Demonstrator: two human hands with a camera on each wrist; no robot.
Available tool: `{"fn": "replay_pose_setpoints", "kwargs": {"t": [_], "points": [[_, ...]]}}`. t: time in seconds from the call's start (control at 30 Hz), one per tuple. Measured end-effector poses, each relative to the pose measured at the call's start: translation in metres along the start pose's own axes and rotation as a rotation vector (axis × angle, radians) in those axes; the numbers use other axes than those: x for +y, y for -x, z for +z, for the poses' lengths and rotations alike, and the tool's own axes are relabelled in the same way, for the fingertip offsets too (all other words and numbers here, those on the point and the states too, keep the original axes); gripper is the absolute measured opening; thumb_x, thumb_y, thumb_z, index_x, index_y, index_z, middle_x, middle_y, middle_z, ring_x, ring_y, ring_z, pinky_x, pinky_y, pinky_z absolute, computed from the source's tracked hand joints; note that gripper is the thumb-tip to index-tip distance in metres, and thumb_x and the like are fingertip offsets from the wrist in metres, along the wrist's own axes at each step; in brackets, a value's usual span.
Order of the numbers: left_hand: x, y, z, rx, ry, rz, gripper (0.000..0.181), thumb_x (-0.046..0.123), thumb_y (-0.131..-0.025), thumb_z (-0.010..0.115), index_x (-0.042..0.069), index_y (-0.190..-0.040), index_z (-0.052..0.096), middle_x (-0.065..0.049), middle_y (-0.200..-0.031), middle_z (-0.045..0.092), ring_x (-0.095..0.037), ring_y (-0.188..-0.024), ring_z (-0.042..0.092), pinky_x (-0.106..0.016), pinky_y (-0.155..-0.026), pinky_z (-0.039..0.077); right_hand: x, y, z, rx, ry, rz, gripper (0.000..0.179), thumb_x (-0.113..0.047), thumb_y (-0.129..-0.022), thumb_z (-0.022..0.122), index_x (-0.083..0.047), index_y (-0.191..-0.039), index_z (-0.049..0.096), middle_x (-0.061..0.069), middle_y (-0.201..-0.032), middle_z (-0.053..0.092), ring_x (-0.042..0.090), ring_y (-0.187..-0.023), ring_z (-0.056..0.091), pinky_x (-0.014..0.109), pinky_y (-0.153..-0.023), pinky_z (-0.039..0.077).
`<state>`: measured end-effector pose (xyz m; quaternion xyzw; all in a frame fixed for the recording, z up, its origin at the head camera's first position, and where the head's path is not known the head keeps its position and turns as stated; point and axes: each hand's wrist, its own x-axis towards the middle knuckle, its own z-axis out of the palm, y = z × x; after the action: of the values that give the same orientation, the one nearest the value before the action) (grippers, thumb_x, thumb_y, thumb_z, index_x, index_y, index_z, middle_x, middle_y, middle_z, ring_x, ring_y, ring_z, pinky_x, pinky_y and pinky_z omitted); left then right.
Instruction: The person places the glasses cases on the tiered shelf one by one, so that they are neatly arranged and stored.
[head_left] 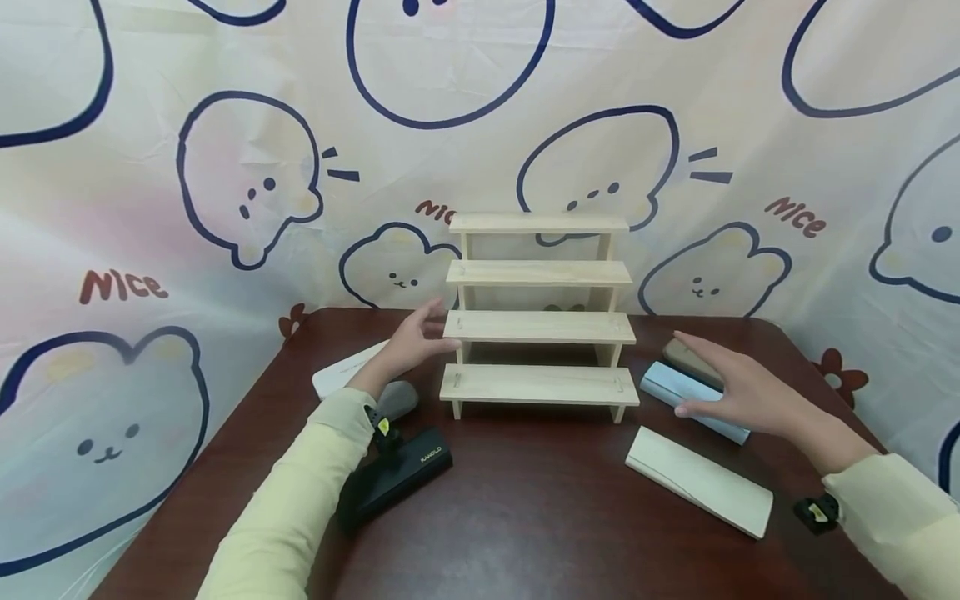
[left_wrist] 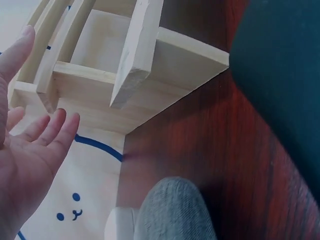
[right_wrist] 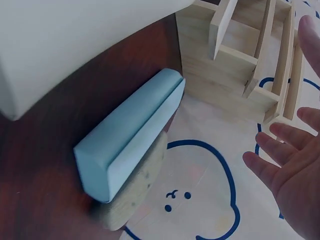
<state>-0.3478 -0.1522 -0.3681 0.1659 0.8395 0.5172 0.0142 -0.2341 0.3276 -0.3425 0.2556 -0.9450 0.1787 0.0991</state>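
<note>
I have the wooden shelf (head_left: 538,386) at the centre of the frame, its four pale steps standing upright towards the back of the table (head_left: 525,508). I judge it light for its bulk, stiff and not slippery, with joints that could loosen if twisted; I would take it by both side panels, not by one step board. The left hand (head_left: 408,343) is at its left edge, fingers apart, slightly bent, holding nothing; I cannot tell whether a fingertip touches the wood. The right hand (head_left: 738,392), right of frame, is also empty, fingers extended and thumb spread, over a light-blue case (head_left: 673,386) and a grey-brown case (head_left: 686,361). Below these I see a white case (head_left: 699,482). Left of centre lie a dark green case (head_left: 405,471), a grey case (head_left: 399,400) and a white box (head_left: 339,375). Patterned cloth (head_left: 420,167) fills the background.
</note>
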Motion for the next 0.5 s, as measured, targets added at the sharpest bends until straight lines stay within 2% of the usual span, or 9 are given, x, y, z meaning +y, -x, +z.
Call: {"fn": "replay_pose_setpoints", "kwargs": {"t": [0.07, 0.1, 0.2, 0.3, 0.33, 0.5], "points": [[-0.001, -0.003, 0.001, 0.009, 0.023, -0.008, 0.089, 0.022, -0.084, 0.077, 0.011, -0.154, 0.023, -0.014, -0.148, 0.039, -0.032, -0.127, 0.046, -0.049, -0.100, 0.043, 0.001, 0.004, -0.001, 0.008, -0.019, -0.009, 0.103, -0.047, -0.074, 0.082, -0.005, -0.152, 0.029, 0.025, -0.147, 0.038, 0.046, -0.128, 0.040, 0.065, -0.094, 0.038], [0.003, -0.003, 0.000, 0.005, 0.036, -0.018, 0.089, 0.020, -0.084, 0.077, 0.010, -0.154, 0.023, -0.015, -0.148, 0.038, -0.033, -0.127, 0.045, -0.049, -0.100, 0.042, 0.002, 0.006, -0.001, 0.011, -0.030, -0.006, 0.103, -0.045, -0.074, 0.083, -0.005, -0.152, 0.029, 0.024, -0.147, 0.038, 0.045, -0.127, 0.042, 0.065, -0.092, 0.039], [0.001, -0.007, 0.001, 0.010, 0.079, -0.030, 0.090, 0.020, -0.084, 0.078, 0.009, -0.154, 0.023, -0.016, -0.147, 0.038, -0.033, -0.127, 0.046, -0.049, -0.101, 0.042, 0.004, 0.012, 0.000, 0.007, -0.069, 0.023, 0.103, -0.041, -0.074, 0.084, -0.011, -0.154, 0.026, 0.024, -0.146, 0.039, 0.042, -0.118, 0.047, 0.062, -0.085, 0.045], [-0.003, -0.010, 0.002, 0.020, 0.124, -0.043, 0.088, 0.017, -0.084, 0.077, 0.008, -0.153, 0.024, -0.017, -0.145, 0.040, -0.034, -0.126, 0.046, -0.049, -0.102, 0.041, 0.006, 0.020, 0.003, 0.007, -0.096, 0.053, 0.104, -0.041, -0.074, 0.084, -0.015, -0.155, 0.024, 0.024, -0.146, 0.038, 0.038, -0.113, 0.049, 0.060, -0.079, 0.047], [-0.009, -0.013, 0.004, 0.027, 0.138, -0.042, 0.088, 0.017, -0.084, 0.078, 0.008, -0.153, 0.024, -0.016, -0.144, 0.041, -0.033, -0.125, 0.047, -0.048, -0.102, 0.041, 0.007, 0.023, 0.004, 0.011, -0.100, 0.052, 0.104, -0.041, -0.074, 0.084, -0.015, -0.155, 0.024, 0.025, -0.146, 0.038, 0.039, -0.113, 0.049, 0.060, -0.079, 0.047], [-0.016, -0.015, 0.006, 0.029, 0.203, -0.086, 0.085, 0.016, -0.084, 0.077, 0.009, -0.152, 0.028, -0.014, -0.143, 0.044, -0.031, -0.125, 0.046, -0.046, -0.105, 0.038, 0.007, 0.033, 0.010, 0.015, -0.120, 0.038, 0.102, -0.039, -0.073, 0.085, -0.005, -0.152, 0.029, 0.027, -0.145, 0.038, 0.042, -0.114, 0.048, 0.062, -0.080, 0.048]]}}
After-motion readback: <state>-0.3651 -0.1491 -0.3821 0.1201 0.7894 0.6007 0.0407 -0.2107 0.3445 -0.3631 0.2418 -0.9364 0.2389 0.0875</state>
